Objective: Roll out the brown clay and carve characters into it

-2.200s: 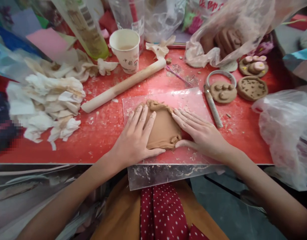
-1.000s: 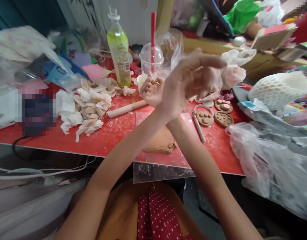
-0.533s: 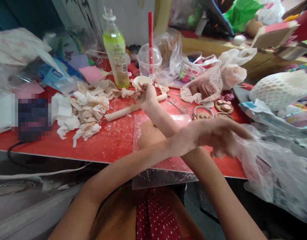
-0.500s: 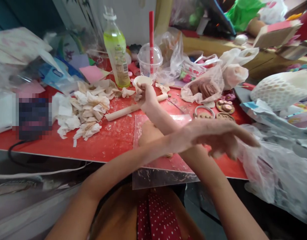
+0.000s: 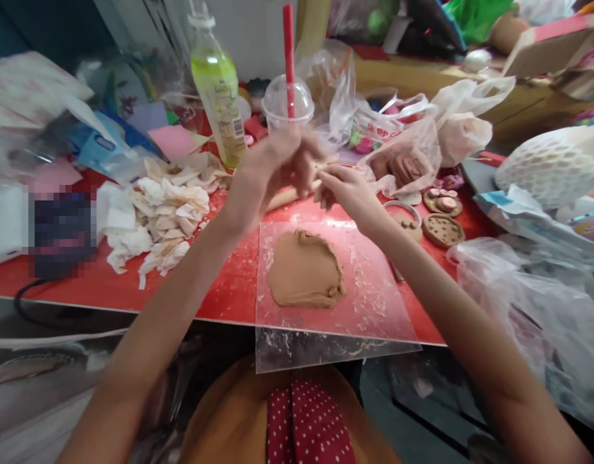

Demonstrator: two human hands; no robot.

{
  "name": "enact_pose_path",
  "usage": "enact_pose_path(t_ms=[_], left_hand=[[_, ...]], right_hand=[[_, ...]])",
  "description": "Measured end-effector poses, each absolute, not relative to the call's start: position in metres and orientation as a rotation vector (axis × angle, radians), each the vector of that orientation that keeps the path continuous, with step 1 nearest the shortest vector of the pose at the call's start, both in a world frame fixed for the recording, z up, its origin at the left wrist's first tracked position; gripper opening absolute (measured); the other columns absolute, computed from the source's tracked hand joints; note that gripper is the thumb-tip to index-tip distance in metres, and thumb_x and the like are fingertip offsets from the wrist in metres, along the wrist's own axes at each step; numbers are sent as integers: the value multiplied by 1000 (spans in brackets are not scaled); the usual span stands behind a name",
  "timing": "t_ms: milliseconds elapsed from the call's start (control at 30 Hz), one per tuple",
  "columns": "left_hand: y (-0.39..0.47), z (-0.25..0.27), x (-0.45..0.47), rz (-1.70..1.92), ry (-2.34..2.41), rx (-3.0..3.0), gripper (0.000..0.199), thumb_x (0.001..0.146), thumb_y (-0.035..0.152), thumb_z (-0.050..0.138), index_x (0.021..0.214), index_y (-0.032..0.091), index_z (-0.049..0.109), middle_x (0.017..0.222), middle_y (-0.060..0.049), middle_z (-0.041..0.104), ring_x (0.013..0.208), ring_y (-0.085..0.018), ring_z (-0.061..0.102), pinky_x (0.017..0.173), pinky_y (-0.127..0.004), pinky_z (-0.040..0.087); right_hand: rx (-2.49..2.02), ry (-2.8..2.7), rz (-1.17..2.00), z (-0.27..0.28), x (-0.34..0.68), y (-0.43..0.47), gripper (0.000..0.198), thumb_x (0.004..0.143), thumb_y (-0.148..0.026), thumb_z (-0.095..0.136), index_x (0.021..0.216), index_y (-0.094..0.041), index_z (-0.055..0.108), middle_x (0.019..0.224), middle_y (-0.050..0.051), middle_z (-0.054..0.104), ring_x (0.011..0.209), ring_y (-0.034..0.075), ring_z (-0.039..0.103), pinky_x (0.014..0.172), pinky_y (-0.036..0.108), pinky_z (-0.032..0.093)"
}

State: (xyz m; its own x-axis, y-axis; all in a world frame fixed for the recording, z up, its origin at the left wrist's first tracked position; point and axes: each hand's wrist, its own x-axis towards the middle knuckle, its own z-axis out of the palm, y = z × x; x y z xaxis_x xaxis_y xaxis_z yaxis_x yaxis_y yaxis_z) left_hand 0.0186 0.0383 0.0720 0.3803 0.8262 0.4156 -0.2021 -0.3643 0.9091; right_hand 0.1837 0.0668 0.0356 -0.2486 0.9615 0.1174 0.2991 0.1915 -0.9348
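Note:
My left hand (image 5: 280, 167) is raised above the back of the table. It is smeared by motion, its fingers bent towards my right hand. Close beside it, my right hand (image 5: 348, 193) has its fingers drawn together; whatever they may hold is too small to make out. Behind and below them lies a pale rolling pin (image 5: 290, 196), partly covered. Nearer to me, a flat brown clay slab (image 5: 304, 267) with a rough right edge rests on a clear plastic sheet (image 5: 374, 303), which overhangs the table's front edge.
Crumpled tissues (image 5: 164, 216) are heaped on the left of the red table (image 5: 214, 290). Behind stand a green drink bottle (image 5: 220, 96) and a lidded cup (image 5: 287, 103) with a red straw. To the right are a metal ring (image 5: 413, 209), round clay pieces (image 5: 443, 230) and plastic bags (image 5: 509, 290).
My arms were crossed and have uncrossed. The left hand came back from the right side; the right hand moved right from the small white bowl. The clay slab is now uncovered.

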Motion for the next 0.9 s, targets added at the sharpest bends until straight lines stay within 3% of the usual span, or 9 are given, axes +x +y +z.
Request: enact_pose_path(t_ms=[100, 167, 233, 300, 433, 567, 733, 800, 900], left_hand=[[29, 35, -7, 853, 858, 1895, 36, 90, 47, 53, 108, 18, 63, 112, -8, 66, 107, -21, 62, 95, -35, 48], [17, 9, -10, 570, 989, 2104, 66, 81, 55, 61, 133, 16, 49, 144, -16, 47, 134, -31, 44, 110, -46, 38], [8, -8, -8, 417, 1053, 2206, 93, 73, 63, 66, 144, 13, 34, 154, -20, 31, 144, -36, 27, 116, -53, 27], [5, -16, -6, 398, 1075, 2214, 97, 73, 64, 65, 146, 11, 30, 155, -22, 27, 145, -37, 23, 118, -55, 22], [8, -16, -8, 417, 1088, 2232, 65, 89, 37, 47, 147, 17, 27, 153, -14, 35, 144, -27, 30, 119, -51, 25], [12, -13, -11, 482, 1070, 2201, 61, 80, 12, 38, 141, 18, 36, 146, -9, 46, 140, -21, 37, 119, -48, 29], [13, -14, -12, 511, 1062, 2142, 62, 72, 6, 36, 132, 18, 45, 137, -5, 57, 126, -15, 54, 111, -34, 43], [10, -16, -12, 556, 1126, 2146, 58, 78, 7, 34, 134, 18, 42, 140, -6, 55, 131, -15, 50, 115, -37, 38], [3, -21, -15, 629, 1281, 2164, 55, 82, 7, 29, 137, 13, 36, 145, -10, 49, 140, -19, 37, 124, -50, 16]], right_hand=[[-1237, -1867, 1066, 25, 211, 38, 34, 98, -42, 42, 115, -18, 60, 109, 9, 67, 100, 20, 64, 91, 42, 53], [-1254, -1990, 1047, 14, 218, 19, 41, 95, -46, 46, 126, -21, 56, 126, 10, 62, 119, 25, 57, 105, 50, 44], [-1267, -2086, 1035, 1, 218, 5, 52, 92, -49, 49, 136, -21, 48, 140, 12, 52, 131, 27, 48, 112, 53, 37], [-1275, -2134, 1022, -10, 214, -1, 59, 93, -49, 46, 143, -19, 39, 147, 14, 44, 137, 27, 41, 115, 53, 33], [-1300, -2125, 982, -22, 205, -2, 58, 97, -48, 33, 148, -19, 32, 151, 13, 38, 142, 24, 33, 119, 52, 25], [-1297, -2091, 1015, -23, 206, -1, 57, 98, -51, 28, 148, -23, 33, 148, 9, 43, 140, 23, 37, 117, 52, 28], [-1305, -2061, 1068, -22, 206, -2, 61, 98, -53, 26, 150, -22, 27, 148, 8, 44, 139, 21, 38, 118, 48, 28], [-1306, -2053, 1084, -23, 206, -2, 64, 98, -52, 25, 153, -20, 20, 149, 8, 42, 140, 20, 37, 119, 48, 26], [-1296, -2051, 1103, -25, 206, -2, 67, 98, -52, 26, 154, -19, 12, 150, 8, 40, 141, 19, 35, 120, 48, 24]])
